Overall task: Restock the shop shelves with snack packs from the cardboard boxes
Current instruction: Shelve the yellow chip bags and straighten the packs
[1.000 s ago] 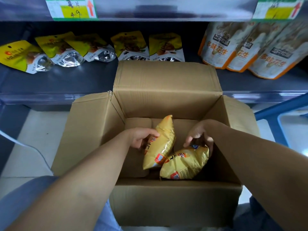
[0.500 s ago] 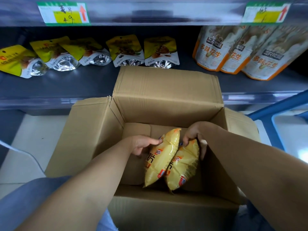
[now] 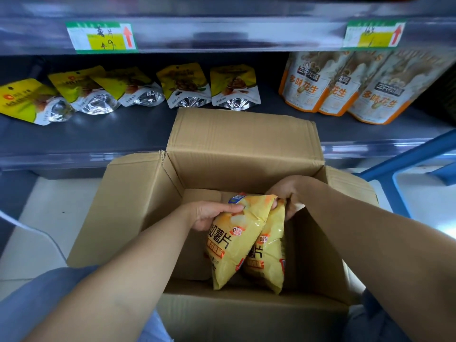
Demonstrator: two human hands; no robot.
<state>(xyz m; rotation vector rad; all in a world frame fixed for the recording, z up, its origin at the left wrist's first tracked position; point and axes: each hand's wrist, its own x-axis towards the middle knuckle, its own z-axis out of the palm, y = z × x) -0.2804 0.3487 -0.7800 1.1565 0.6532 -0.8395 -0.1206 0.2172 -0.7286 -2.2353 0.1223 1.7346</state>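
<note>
A person's left hand (image 3: 209, 214) and right hand (image 3: 287, 196) each clamp a chip bag (image 3: 234, 245), one beside the other (image 3: 270, 257), inside the box (image 3: 138, 208), apparently mid-unloading; next they need lifting clear to the shelf (image 3: 123, 137).

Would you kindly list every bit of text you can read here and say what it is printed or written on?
"49": handwritten on the left price tag; the characters above it are unclear.
"多味花生": orange-trimmed pouches on the shelf.
"薯片": front yellow chip bag, held by the left hand.
Right price tag: blurred.
Yellow foil pouches: too small.
</note>
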